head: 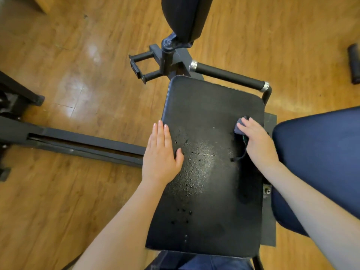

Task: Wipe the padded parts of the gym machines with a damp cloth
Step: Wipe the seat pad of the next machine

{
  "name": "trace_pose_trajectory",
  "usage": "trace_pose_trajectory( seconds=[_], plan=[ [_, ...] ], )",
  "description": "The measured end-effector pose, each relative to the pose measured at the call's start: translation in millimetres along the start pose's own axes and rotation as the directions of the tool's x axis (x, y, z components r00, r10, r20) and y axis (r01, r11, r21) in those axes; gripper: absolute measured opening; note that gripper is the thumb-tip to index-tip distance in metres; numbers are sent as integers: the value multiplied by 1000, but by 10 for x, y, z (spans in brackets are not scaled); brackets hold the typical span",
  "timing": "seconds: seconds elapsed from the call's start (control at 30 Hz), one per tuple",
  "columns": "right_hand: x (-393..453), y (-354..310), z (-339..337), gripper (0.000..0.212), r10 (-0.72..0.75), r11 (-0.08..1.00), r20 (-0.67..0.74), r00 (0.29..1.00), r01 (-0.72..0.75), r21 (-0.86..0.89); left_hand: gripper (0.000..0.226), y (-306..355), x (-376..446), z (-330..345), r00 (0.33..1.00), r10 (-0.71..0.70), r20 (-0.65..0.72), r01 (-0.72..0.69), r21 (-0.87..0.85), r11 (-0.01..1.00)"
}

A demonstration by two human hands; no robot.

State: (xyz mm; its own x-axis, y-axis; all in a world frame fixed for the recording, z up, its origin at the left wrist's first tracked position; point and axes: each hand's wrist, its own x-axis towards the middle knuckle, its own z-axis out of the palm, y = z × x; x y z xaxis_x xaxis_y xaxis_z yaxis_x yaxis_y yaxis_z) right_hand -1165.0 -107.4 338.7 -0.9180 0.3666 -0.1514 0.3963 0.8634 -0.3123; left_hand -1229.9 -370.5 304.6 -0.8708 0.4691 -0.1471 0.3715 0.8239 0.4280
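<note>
From my feed, the black seat pad (pixel 210 162) filled the middle of the view, a rounded rectangle of pebbled vinyl on a dark metal frame, standing over a wood-plank floor (pixel 68 191). Its surface was worn: small pits and cracks clustered near the centre-left, with another scatter of holes lower down, and a broad patch across the middle caught the light with a speckled sheen. The corners looked smooth and the edges rolled over.

The left hand (pixel 160 152) lay flat on the pad's left edge, fingers straight and together, thumb spread onto the vinyl. The right hand (pixel 257 141) was curled around a bunched grey-blue cloth (pixel 239 126), pressing it against the pad near the right edge; a dark cord (pixel 240 157) trailed out from under the palm onto the surface.

Beyond the pad's far end I saw a second dark pad (pixel 183 16) rising on a pivot, and a black foam-covered handle bar (pixel 228 76) with silver collars running along the far right corner. A navy cushion (pixel 319 162) sat just beside the pad on the right.
</note>
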Motion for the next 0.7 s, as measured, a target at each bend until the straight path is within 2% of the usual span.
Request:
trace_pose_trajectory(
  seconds=[0.07, 0.13, 0.3, 0.4, 0.47, 0.53, 0.6, 0.7],
  plan=[
    [-53, 64, -30, 59, 63, 998, -3, 998, -63, -9, 73, 7, 6, 4, 1000, 2, -14, -2, 3, 1000],
    [-8, -53, 15, 58, 24, 1000, -37, 999, -24, -12, 73, 6, 7, 6, 1000, 0, -9, 0, -5, 1000],
    [318, -999, 218, 57, -248, 968, -83, 965, 249, 8, 74, 17, 6, 2, 1000, -17, -21, 18, 27, 999],
    [471, -1539, 384, 49, -434, 901, 2, 901, 434, 17, 77, 8, 19, 3, 1000, -26, -1, 26, 34, 999],
    [476, -1544, 449, 48, -504, 862, 114, 856, 506, 16, 78, 8, 20, -8, 999, -32, -1, 32, 23, 999],
    [417, -1309, 417, 52, -555, 830, 123, 823, 558, 7, 78, 9, 9, -12, 999, -34, 3, 34, 11, 999],
    [322, -930, 341, 56, -530, 846, 97, 842, 533, -9, 78, 12, 3, -16, 1000, -29, 9, 29, 2, 1000],
    [62, -282, 107, 62, -320, 945, 80, 944, 324, -41, 77, -1, -7, 1, 1000, -25, 11, 25, -11, 1000]
  ],
)
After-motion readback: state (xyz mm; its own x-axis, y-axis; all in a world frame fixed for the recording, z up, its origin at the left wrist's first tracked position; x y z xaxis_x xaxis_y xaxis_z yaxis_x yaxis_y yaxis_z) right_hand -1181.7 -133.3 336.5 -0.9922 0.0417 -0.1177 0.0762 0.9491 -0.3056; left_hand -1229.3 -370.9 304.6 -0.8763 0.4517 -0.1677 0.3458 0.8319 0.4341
